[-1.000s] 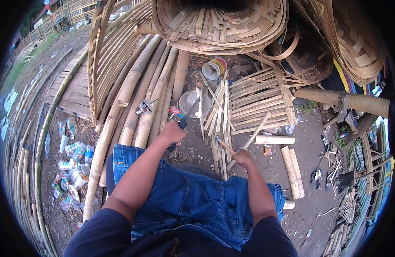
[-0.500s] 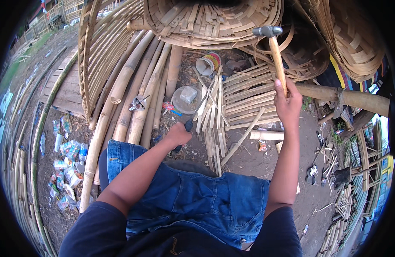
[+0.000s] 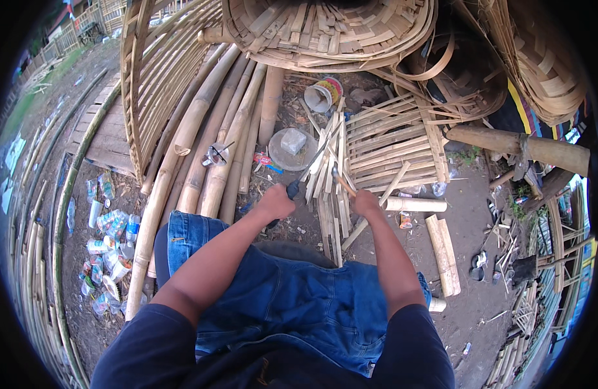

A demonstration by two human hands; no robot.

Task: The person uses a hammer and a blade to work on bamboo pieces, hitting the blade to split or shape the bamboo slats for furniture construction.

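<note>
Closed around the black handle (image 3: 292, 189) of a tool with a long thin shank, my left hand (image 3: 275, 203) is low in the middle of the view. The shank (image 3: 310, 166) slants up and right toward a pile of split bamboo strips (image 3: 334, 202); its tip cannot be made out. My right hand (image 3: 366, 203) grips a hammer (image 3: 345, 185) by its wooden handle. The hammer head is down over the bamboo strips, close to the shank; whether they touch cannot be told.
Behind the strips lies a bamboo slat frame (image 3: 396, 142). Bamboo poles (image 3: 202, 129) stretch along my left, past plastic litter (image 3: 114, 240). A pale block (image 3: 293, 140) sits on a round slab, near a white bucket (image 3: 318, 98). Woven baskets (image 3: 331, 39) stand at the far side.
My right hand has swung the hammer from raised at the upper right down and left to the strips. My left hand has stayed about where it was, still holding the black handle.
</note>
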